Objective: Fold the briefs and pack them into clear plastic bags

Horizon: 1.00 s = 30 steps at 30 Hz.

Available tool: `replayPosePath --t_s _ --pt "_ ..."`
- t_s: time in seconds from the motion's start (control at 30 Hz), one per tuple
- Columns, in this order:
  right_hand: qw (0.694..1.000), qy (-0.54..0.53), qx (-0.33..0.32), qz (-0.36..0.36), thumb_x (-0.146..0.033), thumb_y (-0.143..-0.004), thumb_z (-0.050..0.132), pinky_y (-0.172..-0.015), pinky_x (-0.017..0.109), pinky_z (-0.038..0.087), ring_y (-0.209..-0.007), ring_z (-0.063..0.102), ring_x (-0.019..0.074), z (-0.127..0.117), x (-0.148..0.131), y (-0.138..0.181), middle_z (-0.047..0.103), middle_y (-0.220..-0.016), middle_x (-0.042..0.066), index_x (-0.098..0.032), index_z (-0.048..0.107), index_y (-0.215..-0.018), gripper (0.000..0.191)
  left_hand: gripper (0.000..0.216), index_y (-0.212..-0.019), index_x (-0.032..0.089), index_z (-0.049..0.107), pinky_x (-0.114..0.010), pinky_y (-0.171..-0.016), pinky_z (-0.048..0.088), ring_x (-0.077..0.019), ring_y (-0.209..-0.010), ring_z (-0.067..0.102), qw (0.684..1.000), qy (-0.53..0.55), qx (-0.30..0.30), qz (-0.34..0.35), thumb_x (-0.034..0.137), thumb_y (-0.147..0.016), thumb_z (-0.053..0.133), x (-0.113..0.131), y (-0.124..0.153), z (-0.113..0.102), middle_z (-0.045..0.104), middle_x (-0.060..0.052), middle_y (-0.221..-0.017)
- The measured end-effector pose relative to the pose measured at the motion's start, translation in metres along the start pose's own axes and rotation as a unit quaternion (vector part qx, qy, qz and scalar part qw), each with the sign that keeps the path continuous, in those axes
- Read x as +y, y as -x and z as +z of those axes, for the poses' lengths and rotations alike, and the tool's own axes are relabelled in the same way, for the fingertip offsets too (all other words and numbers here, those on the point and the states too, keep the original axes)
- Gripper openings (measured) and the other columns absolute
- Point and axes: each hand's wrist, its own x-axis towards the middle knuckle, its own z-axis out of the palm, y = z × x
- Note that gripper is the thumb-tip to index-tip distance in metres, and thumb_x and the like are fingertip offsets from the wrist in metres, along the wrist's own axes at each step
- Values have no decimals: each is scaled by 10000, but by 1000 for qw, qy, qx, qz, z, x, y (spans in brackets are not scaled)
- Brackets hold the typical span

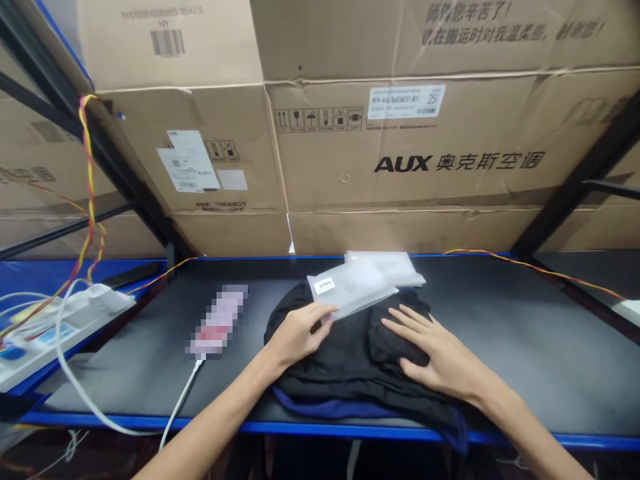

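Note:
My left hand (303, 329) pinches the lower edge of a flat translucent plastic bag (354, 283) that carries a small white barcode label. The bag is tilted over the far part of a folded black garment (335, 363). Fingers spread, my right hand (427, 347) rests on a bunched part of the same garment. A dark blue layer (325, 407) shows beneath the black cloth along the table's front edge. Behind the held bag lies another translucent bag (400, 267), partly hidden by it.
A pixelated phone-like object (217, 323) lies on the grey tabletop (525, 340), with a white cable (181, 397) at its near end. At far left sits a white power strip (75, 327). Large cardboard boxes (450, 200) stand behind, beside black metal frame bars (575, 173).

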Motion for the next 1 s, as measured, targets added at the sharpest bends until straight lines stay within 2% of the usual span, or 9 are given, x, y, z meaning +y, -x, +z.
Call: replayPosePath --t_s 0.27,0.47,0.57,0.7,0.87,1.0 --pt "999 22 32 -18 -231 -818 556 -1069 596 389 -1361 428 308 3 3 0 477 -1466 78 -285 527 -1387 572 222 -1105 202 667 -291 -843 555 -185 -908 701 1000 -25 1 -3 220 -907 567 -5 1 4 733 -42 -1042" --pt "996 15 75 -49 -177 -786 575 -1065 553 416 -1273 537 283 9 12 0 585 -1371 73 -293 580 -1327 553 235 -1056 211 671 -276 -812 541 -169 -868 698 997 -59 40 -23 140 -896 514 -5 1 5 732 -20 -984" --pt "994 13 94 -47 -178 -791 562 -1067 545 420 -1231 578 277 9 12 0 615 -1336 79 -273 606 -1297 516 249 -998 220 692 -264 -751 533 -162 -814 682 994 -101 30 -26 111 -882 501 -4 2 6 710 -18 -955" --pt "993 1 113 -27 -210 -807 547 -1065 556 426 -1202 602 284 6 10 3 631 -1316 74 -271 622 -1275 478 264 -1008 228 717 -267 -740 535 -170 -814 670 989 -141 30 -36 113 -866 526 -3 2 9 693 -27 -946" --pt "986 -19 161 -21 -228 -828 534 -1072 513 436 -1184 616 266 1 4 12 650 -1294 31 -311 614 -1284 470 208 -997 229 726 -262 -767 539 -156 -798 660 988 -134 65 -39 185 -910 542 -3 0 10 685 -25 -897" --pt "979 -14 202 -28 -228 -841 528 -1067 507 439 -1190 612 265 -6 -8 16 654 -1287 17 -331 583 -1316 489 204 -1033 222 709 -265 -768 544 -159 -819 658 989 -129 69 -38 186 -913 548 -4 1 12 680 -34 -927"
